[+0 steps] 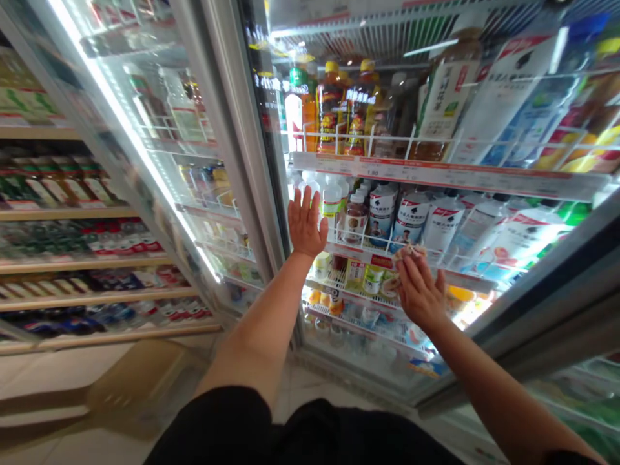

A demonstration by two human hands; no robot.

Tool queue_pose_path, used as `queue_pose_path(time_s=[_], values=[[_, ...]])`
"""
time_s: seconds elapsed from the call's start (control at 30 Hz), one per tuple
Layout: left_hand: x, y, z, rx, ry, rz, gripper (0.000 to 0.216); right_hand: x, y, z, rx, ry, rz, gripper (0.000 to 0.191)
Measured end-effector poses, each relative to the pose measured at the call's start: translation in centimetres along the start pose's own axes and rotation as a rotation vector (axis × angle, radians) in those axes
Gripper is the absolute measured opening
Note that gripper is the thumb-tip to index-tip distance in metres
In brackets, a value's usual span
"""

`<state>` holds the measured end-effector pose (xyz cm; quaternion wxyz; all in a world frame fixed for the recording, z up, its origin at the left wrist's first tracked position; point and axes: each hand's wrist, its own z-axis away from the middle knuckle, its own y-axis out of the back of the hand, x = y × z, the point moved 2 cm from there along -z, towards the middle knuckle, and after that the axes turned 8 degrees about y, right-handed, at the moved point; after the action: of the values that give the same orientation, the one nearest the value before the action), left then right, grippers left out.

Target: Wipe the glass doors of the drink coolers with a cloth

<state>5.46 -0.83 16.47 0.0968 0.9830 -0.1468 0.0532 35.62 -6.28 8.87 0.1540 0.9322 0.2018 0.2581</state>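
Observation:
My left hand (308,223) lies flat with fingers stretched upward, at the left part of the glass door (349,371) of a drinks fridge. Nothing is in it. Under the fingers of my right hand (420,287) is a crumpled, light-coloured cloth (409,253), pressed against the same glass lower and further right. Behind the pane, bottles with red, white and blue labels (411,216) stand on the middle shelf. Dark bottles with yellow caps (331,106) fill part of the shelf above.
A metal door frame (237,129) separates this door from a lit fridge section on the left. Further left are shelves of bottles (62,174). A tan stool or chair (135,381), blurred, stands on the tiled floor (62,449) at lower left.

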Motion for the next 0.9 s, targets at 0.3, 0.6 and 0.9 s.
queue_pose_path(time_s=[0.3, 0.6, 0.9], values=[[0.1, 0.1, 0.1, -0.016, -0.012, -0.004, 0.063, -2.4, -1.2, -7.1, 0.089, -0.119, 0.040, 0.069], [0.1, 0.3, 0.3, -0.046, -0.014, 0.031, 0.063, -4.5, -1.8, -10.8, 0.076, -0.039, 0.060, 0.066], [-1.4, 2.5, 0.5, -0.188, -0.111, 0.151, 0.060, -9.7, -4.1, -10.3, 0.014, -0.016, 0.058, 0.066]])
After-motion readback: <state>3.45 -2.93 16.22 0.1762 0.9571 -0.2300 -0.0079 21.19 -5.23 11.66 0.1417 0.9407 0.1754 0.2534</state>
